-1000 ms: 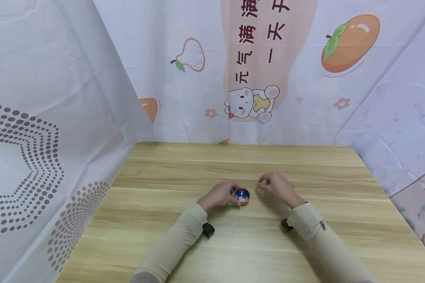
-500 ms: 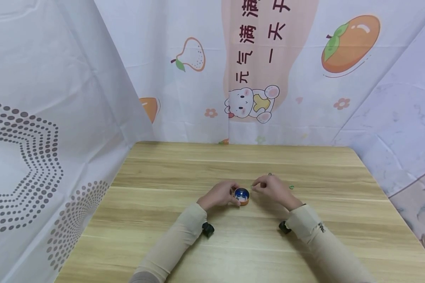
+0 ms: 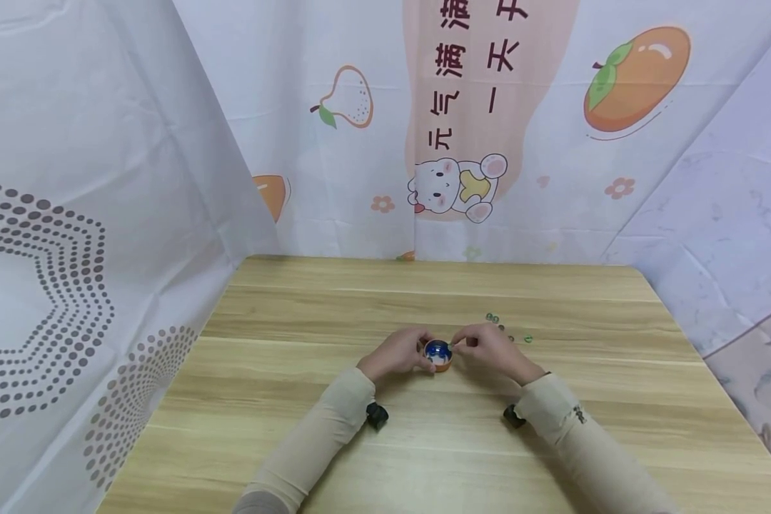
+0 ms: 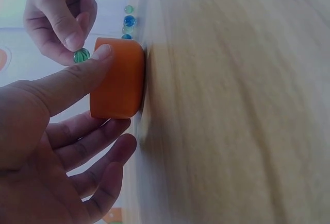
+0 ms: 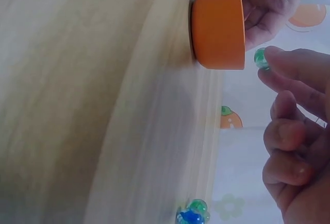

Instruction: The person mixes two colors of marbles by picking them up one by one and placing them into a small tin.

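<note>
both hands are busy near mid tabletop (image 3: 283,314). going left to right:

left hand (image 3: 395,353): thumb on one side of the orange cup (image 5: 219,31), a couple of fingers on the opposite side, so it has a real grip. the remaining fingers are loosely bent and off the cup.

cup: upright, mouth up, base apparently down on the wood. about midway between the tabletop's left and right edges; the near edge is out of view. inside is blue, pale at the bottom. some small darker patches in there, but can't tell if they're marbles or just the finish.

green marble (image 5: 261,58): right beside the cup's rim, outside the mouth as the wrist views show it, not released.

right hand (image 3: 493,350): thumb and index closed on that marble, nothing else held; other fingers curled in, no contact with the cup.

loose marbles (image 4: 129,21): roughly five, green and blue, past the right hand toward the far right corner, one (image 3: 528,338) a little apart from the others.

progress, my read: partway through at least one transfer. done: cup steadied, marble picked up and brought to the rim. left: that marble plus the loose ones. can't confirm a count inside.
</note>
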Demonstrator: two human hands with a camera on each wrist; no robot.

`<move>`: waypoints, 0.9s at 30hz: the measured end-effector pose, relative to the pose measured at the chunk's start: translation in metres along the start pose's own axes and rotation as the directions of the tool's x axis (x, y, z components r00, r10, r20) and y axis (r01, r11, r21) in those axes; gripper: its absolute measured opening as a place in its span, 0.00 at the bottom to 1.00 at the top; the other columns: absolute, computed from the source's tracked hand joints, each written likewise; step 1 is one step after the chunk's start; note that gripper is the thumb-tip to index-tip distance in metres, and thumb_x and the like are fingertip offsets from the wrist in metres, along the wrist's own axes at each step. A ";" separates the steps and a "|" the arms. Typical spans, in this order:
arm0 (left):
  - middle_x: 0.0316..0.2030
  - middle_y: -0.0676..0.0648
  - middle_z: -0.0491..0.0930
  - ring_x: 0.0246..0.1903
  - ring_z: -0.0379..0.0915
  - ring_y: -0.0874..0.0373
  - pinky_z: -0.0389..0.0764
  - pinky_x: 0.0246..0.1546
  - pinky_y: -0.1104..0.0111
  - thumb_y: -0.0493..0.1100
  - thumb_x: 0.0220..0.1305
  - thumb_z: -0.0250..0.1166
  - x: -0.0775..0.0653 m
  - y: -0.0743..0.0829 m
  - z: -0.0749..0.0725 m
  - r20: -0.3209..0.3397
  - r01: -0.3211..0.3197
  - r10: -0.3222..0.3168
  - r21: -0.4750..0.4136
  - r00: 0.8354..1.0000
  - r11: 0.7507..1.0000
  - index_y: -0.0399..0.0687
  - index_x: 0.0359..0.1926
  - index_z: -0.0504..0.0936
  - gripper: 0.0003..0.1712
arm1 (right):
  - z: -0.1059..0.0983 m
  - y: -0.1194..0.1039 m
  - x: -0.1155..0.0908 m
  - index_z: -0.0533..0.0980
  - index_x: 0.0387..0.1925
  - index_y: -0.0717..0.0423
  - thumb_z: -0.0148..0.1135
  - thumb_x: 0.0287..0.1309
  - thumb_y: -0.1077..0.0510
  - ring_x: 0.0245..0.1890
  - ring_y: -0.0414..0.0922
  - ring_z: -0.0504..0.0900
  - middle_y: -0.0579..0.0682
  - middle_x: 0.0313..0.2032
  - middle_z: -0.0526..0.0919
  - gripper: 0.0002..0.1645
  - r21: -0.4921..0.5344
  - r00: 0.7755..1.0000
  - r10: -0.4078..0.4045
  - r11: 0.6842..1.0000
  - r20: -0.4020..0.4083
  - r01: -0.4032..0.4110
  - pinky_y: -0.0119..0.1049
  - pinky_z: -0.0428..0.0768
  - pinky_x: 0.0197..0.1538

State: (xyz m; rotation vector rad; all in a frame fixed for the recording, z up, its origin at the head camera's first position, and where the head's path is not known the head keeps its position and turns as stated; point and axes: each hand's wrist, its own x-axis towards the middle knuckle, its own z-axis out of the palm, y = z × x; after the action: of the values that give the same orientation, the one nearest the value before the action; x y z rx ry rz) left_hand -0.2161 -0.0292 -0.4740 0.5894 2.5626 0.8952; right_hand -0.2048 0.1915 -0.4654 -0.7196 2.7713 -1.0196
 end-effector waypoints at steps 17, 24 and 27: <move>0.42 0.53 0.81 0.39 0.75 0.62 0.75 0.42 0.69 0.48 0.50 0.77 0.001 -0.001 0.000 0.003 -0.012 0.012 0.006 1.000 1.000 0.48 0.52 0.78 0.28 | 0.007 -0.001 0.000 0.85 0.37 0.56 0.67 0.57 0.59 0.22 0.35 0.69 0.42 0.24 0.79 0.07 -0.007 1.000 0.005 1.000 0.023 -0.005 0.28 0.69 0.26; 0.41 0.52 0.81 0.38 0.74 0.62 0.75 0.41 0.69 0.47 0.50 0.77 0.002 0.000 0.000 0.003 -0.009 0.009 0.011 1.000 1.000 0.48 0.52 0.78 0.28 | 0.008 0.000 0.001 0.85 0.37 0.54 0.68 0.57 0.59 0.22 0.36 0.69 0.42 0.24 0.79 0.06 0.008 0.999 0.016 1.000 0.031 -0.017 0.28 0.68 0.26; 0.41 0.53 0.81 0.38 0.73 0.62 0.74 0.40 0.69 0.48 0.51 0.77 0.001 0.000 0.000 0.007 -0.002 0.002 0.011 1.000 1.000 0.48 0.52 0.78 0.28 | 0.007 0.001 0.000 0.85 0.38 0.55 0.67 0.58 0.58 0.22 0.35 0.69 0.42 0.24 0.79 0.07 0.017 0.999 0.011 1.000 0.038 -0.011 0.28 0.68 0.26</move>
State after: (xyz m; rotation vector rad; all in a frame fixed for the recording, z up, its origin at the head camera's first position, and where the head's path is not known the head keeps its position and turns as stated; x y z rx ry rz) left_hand -0.2175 -0.0288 -0.4739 0.5974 2.5624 0.8789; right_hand -0.2035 0.1881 -0.4721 -0.7128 2.7283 -1.0161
